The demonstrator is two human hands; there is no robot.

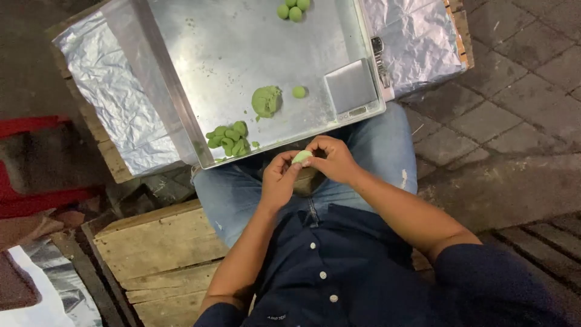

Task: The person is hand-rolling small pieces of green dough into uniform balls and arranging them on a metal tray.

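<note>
Head view: a small piece of pale green dough is held between both hands just below the middle of the frame, over the lap of a seated person in jeans and a dark buttoned shirt. The left hand is cupped under and beside the piece, its fingers curled against it; the right hand is closed over it from the right, fingertips pinching its top. Whether the piece is already round cannot be told, since most of it is hidden by the fingers.

Above the hands, a square metal tray is seen, laid over crumpled foil on a wooden crate. At the top edge of the tray, near the centre of the frame, three finished green balls are grouped together. Another single ball lies near the tray's middle, just right of a larger green lump that has not been divided. At the tray's lower left corner, a heap of small cut pieces is piled, unshaped. A small flat scale is set in the tray's lower right corner.

Judged from this layout, the shaping is at an early stage: four balls are done, one piece is in hand, and the heap and the lump are left to be worked.
</note>
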